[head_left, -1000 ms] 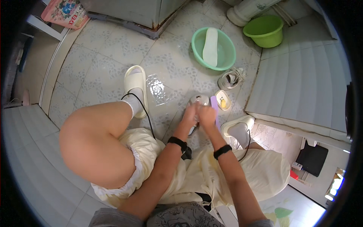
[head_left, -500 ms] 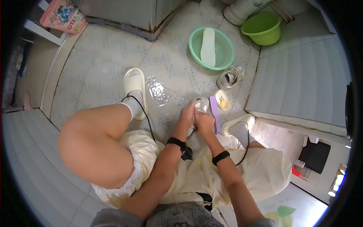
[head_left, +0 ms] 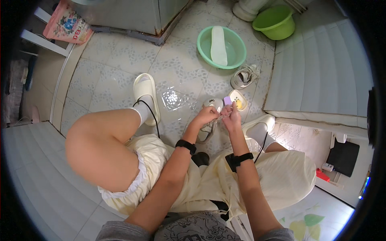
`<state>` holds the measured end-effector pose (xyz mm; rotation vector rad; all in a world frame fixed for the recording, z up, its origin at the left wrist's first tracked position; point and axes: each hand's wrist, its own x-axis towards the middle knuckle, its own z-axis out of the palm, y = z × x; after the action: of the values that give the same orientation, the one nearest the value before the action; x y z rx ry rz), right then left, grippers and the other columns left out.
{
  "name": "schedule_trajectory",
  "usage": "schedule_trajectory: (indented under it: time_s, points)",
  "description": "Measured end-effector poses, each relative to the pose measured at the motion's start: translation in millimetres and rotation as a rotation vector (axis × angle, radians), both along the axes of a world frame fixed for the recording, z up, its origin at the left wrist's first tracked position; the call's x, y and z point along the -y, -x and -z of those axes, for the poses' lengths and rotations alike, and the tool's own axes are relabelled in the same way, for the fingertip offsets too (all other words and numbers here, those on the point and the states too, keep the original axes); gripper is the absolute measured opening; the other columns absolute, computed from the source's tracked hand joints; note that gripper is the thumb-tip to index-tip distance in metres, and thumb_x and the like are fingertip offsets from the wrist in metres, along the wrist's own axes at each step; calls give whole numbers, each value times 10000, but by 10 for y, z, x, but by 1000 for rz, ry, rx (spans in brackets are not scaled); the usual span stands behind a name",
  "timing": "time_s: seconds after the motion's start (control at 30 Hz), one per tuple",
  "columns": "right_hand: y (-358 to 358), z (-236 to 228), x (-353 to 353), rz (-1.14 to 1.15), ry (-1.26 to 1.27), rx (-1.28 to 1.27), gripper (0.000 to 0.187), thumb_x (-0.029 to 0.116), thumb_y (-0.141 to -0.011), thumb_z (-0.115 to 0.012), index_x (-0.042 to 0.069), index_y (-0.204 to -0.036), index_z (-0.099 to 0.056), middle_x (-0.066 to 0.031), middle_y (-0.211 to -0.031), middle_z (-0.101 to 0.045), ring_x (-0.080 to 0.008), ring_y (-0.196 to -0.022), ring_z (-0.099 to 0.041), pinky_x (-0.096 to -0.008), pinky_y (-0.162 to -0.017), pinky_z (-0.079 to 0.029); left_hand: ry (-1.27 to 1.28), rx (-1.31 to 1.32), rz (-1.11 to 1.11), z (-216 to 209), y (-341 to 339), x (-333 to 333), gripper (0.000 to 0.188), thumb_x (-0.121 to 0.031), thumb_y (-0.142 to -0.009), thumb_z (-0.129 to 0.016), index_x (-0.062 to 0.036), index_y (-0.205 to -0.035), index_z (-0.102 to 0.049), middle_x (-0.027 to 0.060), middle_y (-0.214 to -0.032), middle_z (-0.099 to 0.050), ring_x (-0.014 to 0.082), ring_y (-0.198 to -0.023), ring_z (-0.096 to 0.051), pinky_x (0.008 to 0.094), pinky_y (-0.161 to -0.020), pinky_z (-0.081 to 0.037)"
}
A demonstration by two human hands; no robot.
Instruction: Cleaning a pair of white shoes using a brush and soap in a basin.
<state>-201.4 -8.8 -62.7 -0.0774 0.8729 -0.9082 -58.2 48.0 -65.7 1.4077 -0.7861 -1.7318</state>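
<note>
A white sneaker (head_left: pixel 206 132) stands on the wet tiles between my feet, its toe pointing away from me. Pinched fingers of my left hand (head_left: pixel 207 115) hold a thin shoelace (head_left: pixel 219 117) above it. On the right, my right hand (head_left: pixel 232 119) grips the same lace, fingers closed. Under that hand lies a purple brush (head_left: pixel 227 100), only its far end showing. Touching the brush is a cream soap dish (head_left: pixel 233 94) with a yellow piece of soap (head_left: pixel 239 104) in it. My hands hide part of the sneaker's upper.
A second sneaker (head_left: pixel 244 77) sits beyond the soap dish. Behind it, a mint-green basin (head_left: pixel 204 52) holds a white insole (head_left: pixel 218 46). A lime-green basin (head_left: pixel 273 24) stands far right by the tiled wall (head_left: pixel 317 76). A floral bag (head_left: pixel 68 24) leans at far left.
My hands, close together over the sneaker before, have moved apart, the right one toward the soap dish and over the brush. A lace now stretches between them. The whole view has shifted slightly.
</note>
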Motion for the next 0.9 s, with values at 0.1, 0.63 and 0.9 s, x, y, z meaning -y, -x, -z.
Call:
schedule_trajectory:
  time_s: [0.1, 0.63, 0.9]
  points:
    - [23, 68, -20, -77, 63, -50, 231, 310, -939, -400, 101, -841, -408, 2, -512, -340, -110, -424, -362, -256, -398, -301, -42, -4, 49, -51, -8, -10, 215, -149, -782, -570, 0, -935, -545, 41, -802, -577, 111, -705, -521, 238, -615, -419]
    - [-9, 9, -10, 5, 135, -20, 186, 234, -922, -431, 81, -815, -429, 13, -594, -360, -107, -485, -326, -253, -488, -306, 4, -36, 164, -179, 83, -33, 191, -168, -813, -424, -51, -664, -449, 27, -638, -456, 130, -622, -445, 261, -604, -381]
    - [-234, -4, -346, -256, 128, -327, 128, 141, -895, -444, 40, -885, -523, -16, -714, -447, -117, -645, -432, -259, -592, -391, -131, -28, -389, 11, 132, -38, 364, -355, -844, -465, -37, -670, -491, 56, -668, -491, 152, -657, -489, 285, -629, -402]
